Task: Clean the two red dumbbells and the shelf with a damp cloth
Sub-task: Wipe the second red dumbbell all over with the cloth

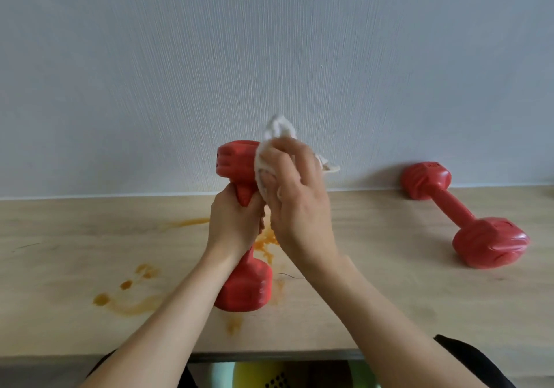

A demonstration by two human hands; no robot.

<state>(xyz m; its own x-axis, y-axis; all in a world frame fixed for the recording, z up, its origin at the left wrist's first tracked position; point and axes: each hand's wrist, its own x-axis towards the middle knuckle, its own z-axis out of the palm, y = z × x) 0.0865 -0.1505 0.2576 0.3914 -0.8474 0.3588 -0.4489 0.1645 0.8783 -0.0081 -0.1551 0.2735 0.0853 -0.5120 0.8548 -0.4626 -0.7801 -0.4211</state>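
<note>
One red dumbbell (244,285) is held upright above the light wooden shelf (389,306), in the middle of the view. My left hand (235,222) grips its handle. My right hand (295,195) presses a crumpled white cloth (277,136) against the right side of its upper head (235,161). The second red dumbbell (458,216) lies on the shelf at the right, one head against the wall, untouched.
Orange-brown stains (126,294) are smeared on the shelf left of and under the held dumbbell. A pale textured wall (269,58) rises behind the shelf. Below the shelf's front edge, green and yellow containers (260,375) show.
</note>
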